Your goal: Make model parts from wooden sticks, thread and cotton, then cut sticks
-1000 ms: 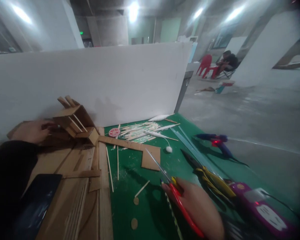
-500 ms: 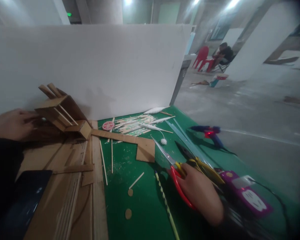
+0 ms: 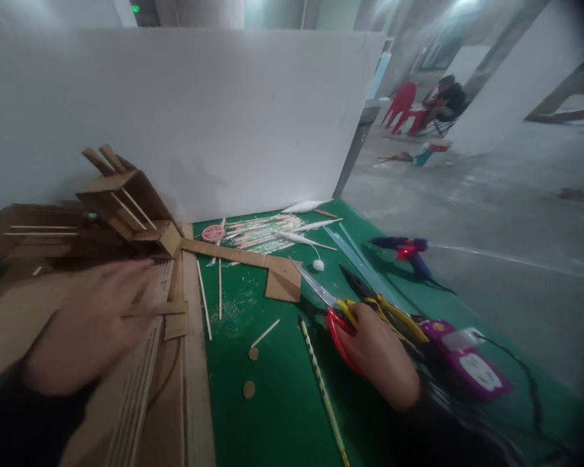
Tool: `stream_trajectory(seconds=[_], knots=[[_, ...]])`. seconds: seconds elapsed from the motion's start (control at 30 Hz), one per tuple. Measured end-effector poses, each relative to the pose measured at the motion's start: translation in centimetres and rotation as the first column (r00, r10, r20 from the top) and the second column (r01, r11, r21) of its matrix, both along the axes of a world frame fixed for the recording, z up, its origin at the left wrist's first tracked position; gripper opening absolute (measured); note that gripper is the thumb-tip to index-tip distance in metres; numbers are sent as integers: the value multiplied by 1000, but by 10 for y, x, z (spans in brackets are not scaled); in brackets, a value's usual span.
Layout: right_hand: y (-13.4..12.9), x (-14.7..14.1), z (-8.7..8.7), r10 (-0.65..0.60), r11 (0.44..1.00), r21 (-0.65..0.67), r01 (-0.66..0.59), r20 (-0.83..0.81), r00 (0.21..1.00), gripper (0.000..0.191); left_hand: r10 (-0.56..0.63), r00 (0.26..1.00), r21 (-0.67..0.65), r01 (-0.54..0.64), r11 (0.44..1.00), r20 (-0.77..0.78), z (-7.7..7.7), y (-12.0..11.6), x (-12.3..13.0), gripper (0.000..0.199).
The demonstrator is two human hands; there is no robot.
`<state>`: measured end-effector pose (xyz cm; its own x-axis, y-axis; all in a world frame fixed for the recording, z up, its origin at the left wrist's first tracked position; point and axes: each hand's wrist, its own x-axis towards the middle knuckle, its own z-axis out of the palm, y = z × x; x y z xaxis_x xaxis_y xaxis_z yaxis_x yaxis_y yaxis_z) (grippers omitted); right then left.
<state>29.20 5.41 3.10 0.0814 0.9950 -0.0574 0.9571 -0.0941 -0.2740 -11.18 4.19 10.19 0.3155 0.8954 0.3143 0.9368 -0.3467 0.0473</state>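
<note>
Curling around the red and yellow handles of the scissors, the right hand grips them low over the smooth green tabletop, and the slim, shiny metal blades point away towards a flat, square-ended cardboard strip. The left hand, blurred, is open and empty as far as I can see, its fingers spread above the layered brown cardboard, whose cut edges show as pale parallel lines.

Just beyond those fingers stands a boxy cardboard model, all angled panels, with two thin pale rods across its opening. Right of it, a round red-and-white disc lies beside a loose heap of slender wooden sticks, near white pieces that taper to points.

Close by the right hand are black-jawed pliers with yellow handles, a spotted, pencil-like stick and a glossy purple power block. Farther off rests a dark blue glue gun, glowing red, beside clear, flat strips.
</note>
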Motion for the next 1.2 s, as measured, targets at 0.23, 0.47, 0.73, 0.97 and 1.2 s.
stream_trajectory(seconds=[0.23, 0.47, 0.73, 0.97, 1.2], knots=[[-4, 4, -22, 92, 981, 174, -83, -46, 995, 39, -314, 933, -257, 352, 900, 179, -60, -49, 98, 45], [-6, -5, -19, 106, 958, 277, -74, -100, 989, 57, -357, 908, -293, 411, 863, 221, -79, -53, 111, 40], [-8, -11, -19, 58, 943, 333, 20, -221, 974, 78, -342, 880, -296, 440, 848, 329, -82, -50, 111, 22], [-13, -17, 0, -44, 966, 206, 158, -468, 883, 90, -382, 857, -298, 486, 822, 346, -81, -50, 109, 26], [-13, -13, 3, 89, 918, 343, 198, -665, 742, 50, -433, 844, -290, 521, 803, 317, -82, -51, 111, 20]])
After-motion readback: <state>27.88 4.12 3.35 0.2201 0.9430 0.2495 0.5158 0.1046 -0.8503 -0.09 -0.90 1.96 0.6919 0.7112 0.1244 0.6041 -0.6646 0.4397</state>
